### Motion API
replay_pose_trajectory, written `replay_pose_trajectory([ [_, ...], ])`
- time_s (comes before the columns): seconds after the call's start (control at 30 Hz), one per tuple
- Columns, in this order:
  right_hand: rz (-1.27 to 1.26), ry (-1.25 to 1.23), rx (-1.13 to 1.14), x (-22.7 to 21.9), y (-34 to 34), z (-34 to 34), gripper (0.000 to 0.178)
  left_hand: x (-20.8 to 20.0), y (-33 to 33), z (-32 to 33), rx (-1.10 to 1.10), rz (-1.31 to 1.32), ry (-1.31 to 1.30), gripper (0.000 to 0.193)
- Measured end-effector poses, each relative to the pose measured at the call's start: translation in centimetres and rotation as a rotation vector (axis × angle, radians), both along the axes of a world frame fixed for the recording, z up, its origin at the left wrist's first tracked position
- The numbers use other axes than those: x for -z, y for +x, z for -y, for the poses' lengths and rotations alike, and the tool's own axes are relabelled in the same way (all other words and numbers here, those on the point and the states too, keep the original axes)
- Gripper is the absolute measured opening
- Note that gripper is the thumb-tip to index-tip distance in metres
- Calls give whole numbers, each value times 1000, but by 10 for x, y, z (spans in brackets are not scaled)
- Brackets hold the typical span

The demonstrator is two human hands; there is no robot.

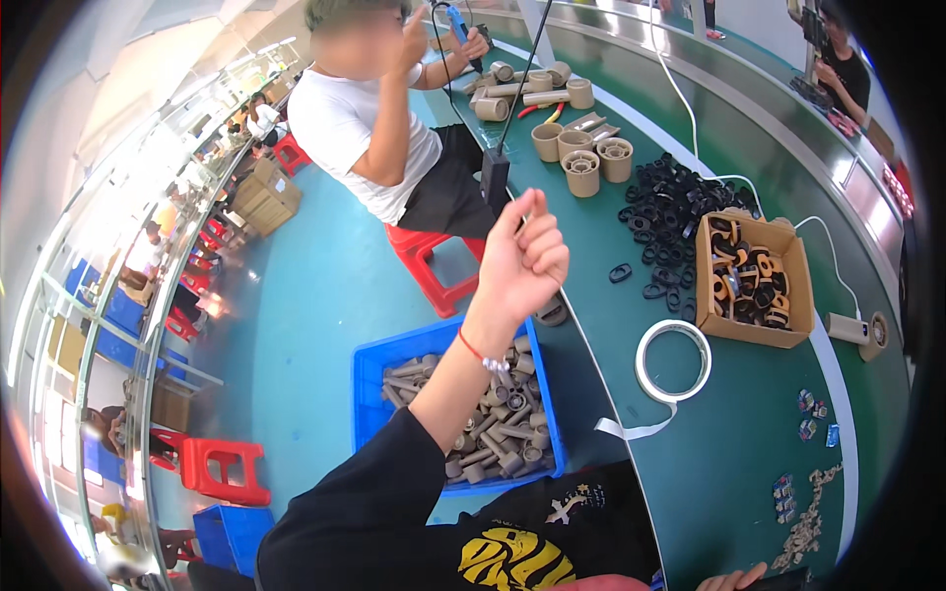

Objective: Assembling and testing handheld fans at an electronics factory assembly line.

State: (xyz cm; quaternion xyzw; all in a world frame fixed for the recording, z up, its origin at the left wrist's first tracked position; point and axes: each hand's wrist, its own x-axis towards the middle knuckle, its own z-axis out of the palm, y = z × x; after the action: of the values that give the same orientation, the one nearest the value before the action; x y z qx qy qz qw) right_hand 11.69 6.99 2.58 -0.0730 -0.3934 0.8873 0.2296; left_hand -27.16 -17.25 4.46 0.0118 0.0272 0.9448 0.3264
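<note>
left hand [522, 258] raised, seemingly empty, above blue crate [370, 369]

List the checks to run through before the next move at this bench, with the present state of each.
1. Left hand free: cannot tell; raised over the table edge, fingers curled.
2. Right hand in view: not ok; only fingertips show at the lower edge.
3. Blue bin stocked with grey parts: ok.
4. Tape roll on the green table: ok, loose end trailing.
5. Cardboard box holds black and orange rings: ok.
6. Co-worker's sleeve apart from the left hand: ok.
</note>
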Motion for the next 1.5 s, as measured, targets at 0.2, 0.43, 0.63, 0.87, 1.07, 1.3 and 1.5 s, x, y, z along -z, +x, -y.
replay_pose_trajectory([
  [0.2, 10, -6, 3, -4, 5, -4, 39, 10, 60, -62, 198, -61, -49, 13],
  [0.43, 30, -23, -36, -6, 4, 1, 38, 43, 179, -111, 662, -593, -429, 14],
  [0.63, 8, -18, -28, -5, 6, 0, 38, 39, 209, -116, 394, -1317, -677, 11],
  [0.87, -11, -12, 58, 2, -1, 2, 37, -23, 116, -76, -252, -661, -767, 31],
  [1.07, -25, 11, -12, 1, 0, -2, 37, -38, 119, -61, -278, -1062, -639, 12],
  [1.3, -34, -30, -34, 1, 3, -1, 35, 30, 188, -112, 228, -1054, -622, 10],
  [1.5, -27, -17, -22, -6, 3, 7, 35, 44, 201, -124, 195, -1372, -751, 11],
])
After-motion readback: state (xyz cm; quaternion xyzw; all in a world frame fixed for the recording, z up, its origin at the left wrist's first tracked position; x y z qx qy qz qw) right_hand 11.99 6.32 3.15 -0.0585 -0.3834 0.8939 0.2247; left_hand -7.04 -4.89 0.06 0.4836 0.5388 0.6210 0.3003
